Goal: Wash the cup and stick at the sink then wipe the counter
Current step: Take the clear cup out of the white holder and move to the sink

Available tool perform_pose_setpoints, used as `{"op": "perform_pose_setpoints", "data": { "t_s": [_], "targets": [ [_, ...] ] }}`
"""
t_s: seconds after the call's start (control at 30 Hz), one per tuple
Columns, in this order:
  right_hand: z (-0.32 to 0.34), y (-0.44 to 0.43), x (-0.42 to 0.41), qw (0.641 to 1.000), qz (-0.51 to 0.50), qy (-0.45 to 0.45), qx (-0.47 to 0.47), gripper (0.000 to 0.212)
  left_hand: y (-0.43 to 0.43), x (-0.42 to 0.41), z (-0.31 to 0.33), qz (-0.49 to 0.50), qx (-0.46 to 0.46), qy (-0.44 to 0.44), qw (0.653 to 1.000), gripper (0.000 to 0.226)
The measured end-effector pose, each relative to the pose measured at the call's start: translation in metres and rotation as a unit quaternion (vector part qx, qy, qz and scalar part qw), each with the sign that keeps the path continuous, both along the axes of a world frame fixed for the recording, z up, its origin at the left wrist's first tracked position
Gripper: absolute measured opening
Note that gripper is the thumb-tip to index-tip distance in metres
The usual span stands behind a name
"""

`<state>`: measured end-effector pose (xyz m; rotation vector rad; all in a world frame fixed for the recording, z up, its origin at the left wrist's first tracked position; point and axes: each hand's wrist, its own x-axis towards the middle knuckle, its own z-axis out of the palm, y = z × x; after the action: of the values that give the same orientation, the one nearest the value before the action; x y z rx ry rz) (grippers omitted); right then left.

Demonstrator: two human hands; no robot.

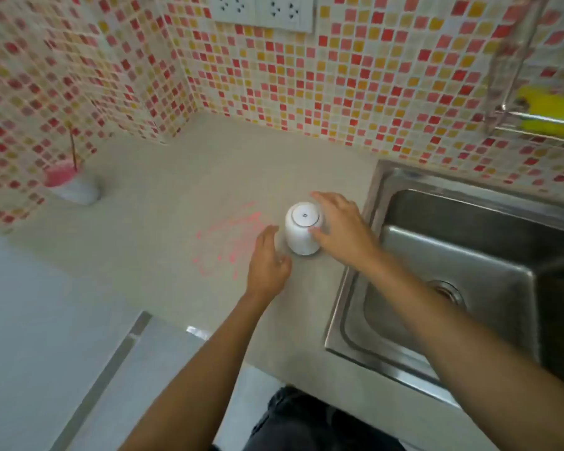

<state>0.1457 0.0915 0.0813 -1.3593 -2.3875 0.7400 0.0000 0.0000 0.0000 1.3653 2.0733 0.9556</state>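
A white cup [301,232] stands upside down on the grey counter [163,203], just left of the sink. My right hand [342,232] wraps its right side, thumb at the front and fingers behind. My left hand [267,262] hovers just left of the cup with its fingers apart, holding nothing. A pink smear [228,242] marks the counter to the left of the cup. Far left by the wall sits a second cup [72,183] with pink contents and a thin red stick [73,148] standing in it.
The steel sink [469,271] lies to the right, its drain [446,291] partly behind my right forearm. A wire rack [514,122] on the tiled wall holds a yellow sponge [547,112]. Wall sockets [261,9] are at the top. The counter's front edge runs near my body.
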Motion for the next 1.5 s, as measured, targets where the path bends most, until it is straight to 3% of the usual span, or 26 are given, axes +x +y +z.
{"op": "perform_pose_setpoints", "data": {
  "t_s": [0.17, 0.37, 0.53, 0.67, 0.83, 1.07, 1.2, 1.3, 1.37, 1.5],
  "targets": [
    [-0.017, 0.002, -0.033, 0.995, 0.023, -0.038, -0.091, 0.077, 0.018, 0.01, -0.027, -0.023, 0.007, -0.099, 0.995, 0.067],
    [-0.019, 0.004, -0.04, 0.995, -0.03, -0.083, -0.056, 0.074, 0.036, 0.023, -0.034, 0.016, 0.052, -0.154, 0.987, 0.077],
    [-0.013, 0.005, -0.042, 0.992, -0.031, -0.109, -0.053, 0.074, 0.035, 0.02, -0.032, 0.026, 0.019, -0.146, 0.989, 0.087],
    [-0.004, 0.012, -0.035, 0.987, 0.059, -0.141, -0.052, 0.074, 0.034, 0.018, -0.03, 0.026, -0.004, -0.148, 0.989, 0.1],
    [0.022, 0.023, -0.027, 0.971, 0.16, -0.168, -0.063, 0.063, 0.034, 0.019, -0.029, 0.015, -0.005, -0.157, 0.987, 0.1],
    [0.05, 0.032, -0.015, 0.973, 0.164, -0.151, -0.053, 0.071, 0.034, 0.02, -0.026, 0.017, -0.021, -0.137, 0.99, 0.107],
    [0.066, 0.041, 0.003, 0.992, 0.091, -0.068, -0.057, 0.07, 0.033, 0.019, -0.025, 0.021, -0.027, -0.126, 0.991, 0.106],
    [0.061, 0.054, 0.022, 0.998, -0.012, 0.015, -0.066, 0.066, 0.035, 0.02, -0.026, 0.021, -0.025, -0.111, 0.993, 0.093],
    [0.041, 0.063, 0.033, 0.988, -0.09, 0.072, -0.101, 0.059, 0.035, 0.02, -0.025, 0.02, -0.018, -0.111, 0.993, 0.081],
    [-0.013, 0.074, 0.042, 0.941, -0.239, 0.176, -0.161, 0.059, 0.035, 0.021, -0.027, 0.025, -0.015, -0.109, 0.994, 0.082]
  ]
}}
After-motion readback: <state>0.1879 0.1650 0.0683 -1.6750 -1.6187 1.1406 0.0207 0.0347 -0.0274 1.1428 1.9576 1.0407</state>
